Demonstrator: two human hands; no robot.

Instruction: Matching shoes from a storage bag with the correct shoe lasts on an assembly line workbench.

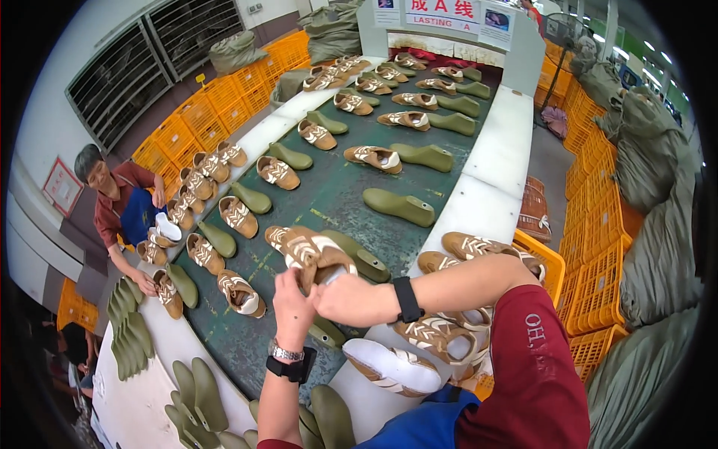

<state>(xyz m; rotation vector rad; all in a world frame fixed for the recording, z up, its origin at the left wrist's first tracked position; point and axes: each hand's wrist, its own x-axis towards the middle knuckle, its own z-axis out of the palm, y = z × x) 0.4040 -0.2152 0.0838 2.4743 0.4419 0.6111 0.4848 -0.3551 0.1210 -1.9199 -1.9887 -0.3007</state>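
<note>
Both hands meet at a brown suede-look sneaker with white stripes and white lining, held over the dark green, scuffed surface, toe pointing away and to the left. Left hand: fingers clamped on the collar at the shoe's near side. Right hand: bent in at the heel opening, fingers mostly hidden; cannot tell whether they pinch it. An olive-green, smooth, foot-shaped last lies just beyond the right hand. Risks, as judged: uneven pull between the hands could stretch or crease the soft collar; a slack left pinch could drop the shoe onto the last. The right forearm crosses close to the piled sneakers; a low elbow sweep might knock one off.
</note>
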